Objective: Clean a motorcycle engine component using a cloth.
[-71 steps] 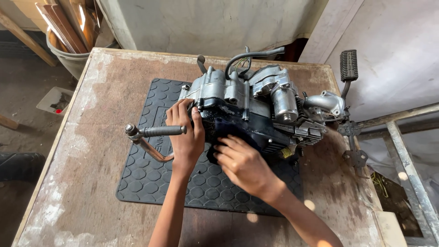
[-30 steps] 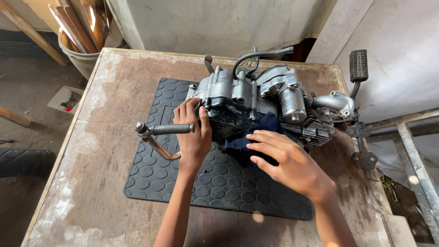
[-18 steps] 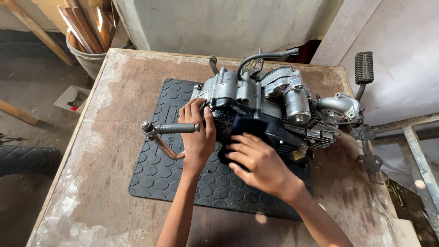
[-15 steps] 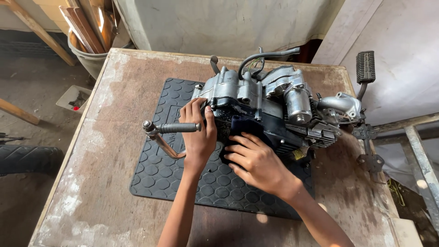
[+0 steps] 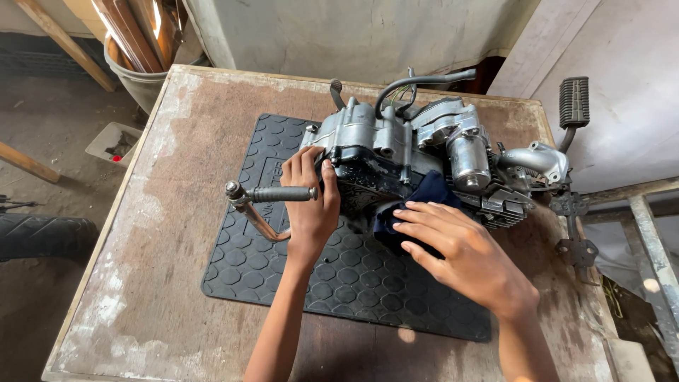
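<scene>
A grey and black motorcycle engine (image 5: pixel 417 159) stands on a black studded rubber mat (image 5: pixel 318 269) on a worn wooden table (image 5: pixel 163 233). My left hand (image 5: pixel 311 205) grips the engine's left end, beside the kick lever (image 5: pixel 265 198) that juts out to the left. My right hand (image 5: pixel 460 251) lies flat, fingers spread, pressing a dark blue cloth (image 5: pixel 417 205) against the engine's near side. Much of the cloth is hidden under that hand.
A foot pedal (image 5: pixel 574 102) and a metal frame (image 5: pixel 651 240) stand off the table's right edge. A bucket with wooden sticks (image 5: pixel 138 49) is behind the far left corner. A tyre (image 5: pixel 42 237) and a small tray (image 5: pixel 117 141) lie on the floor at left.
My right hand has kept shifting with the cloth over the engine's near side, out to the right, back in, now slightly right. My left hand has stayed on the engine's left end.
</scene>
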